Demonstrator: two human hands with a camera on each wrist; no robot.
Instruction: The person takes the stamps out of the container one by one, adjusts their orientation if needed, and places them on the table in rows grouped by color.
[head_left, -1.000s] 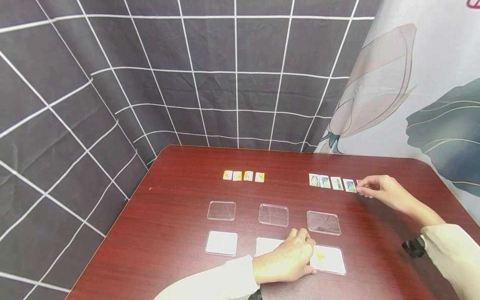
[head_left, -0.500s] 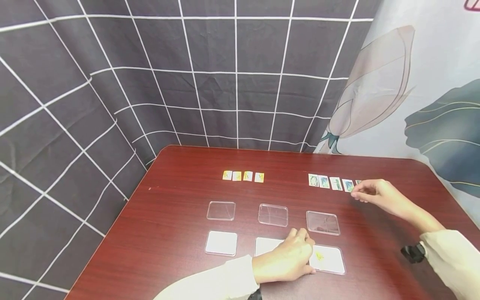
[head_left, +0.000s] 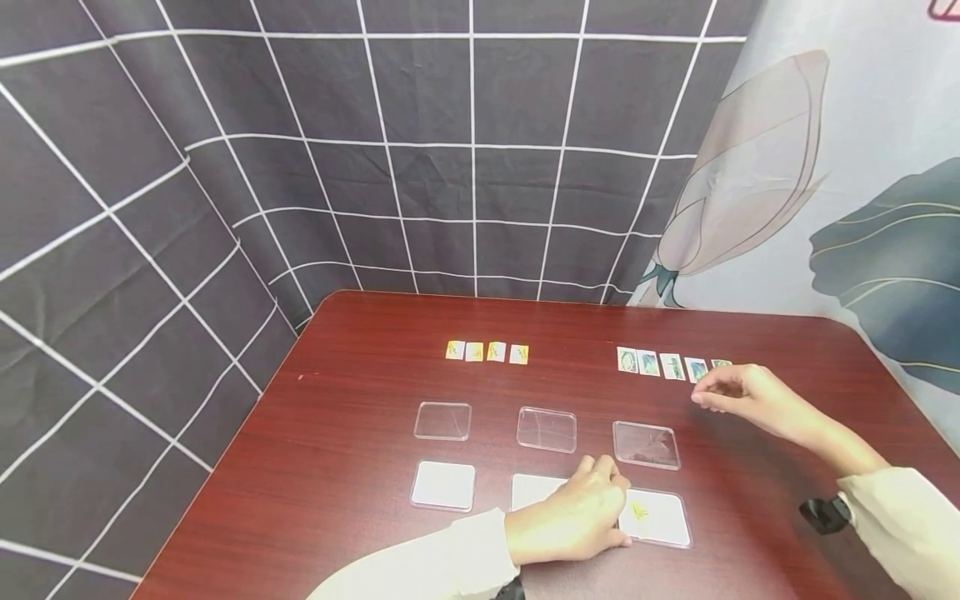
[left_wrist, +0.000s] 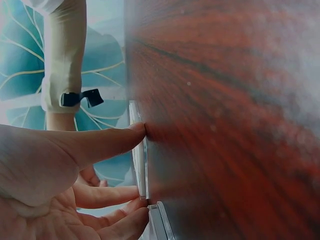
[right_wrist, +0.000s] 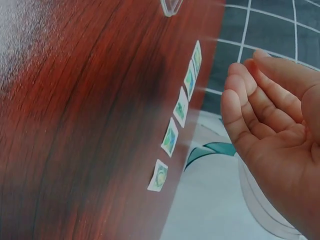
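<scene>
My left hand (head_left: 581, 512) holds the left side of a clear flat case (head_left: 660, 517) with a white insert and a small yellow picture. In the left wrist view its thumb (left_wrist: 112, 142) touches the case edge (left_wrist: 137, 150), and its fingers reach the other end. My right hand (head_left: 753, 398) hovers over the table beside a row of green-blue stamps (head_left: 672, 367). In the right wrist view its fingers are loosely bent, with the thumb tip near the index finger; no stamp shows between them. Several stamps (right_wrist: 170, 137) lie in line below that hand.
Three clear lids (head_left: 546, 430) lie in a row across the red-brown table (head_left: 337, 375). Two more white-filled cases (head_left: 442, 486) lie left of the held one, the middle one partly covered by my left hand. Several yellow stamps (head_left: 496, 352) lie farther back.
My right hand has drawn left and slightly nearer, away from the last green-blue stamp, which now shows more. My left hand has stayed on the case.
</scene>
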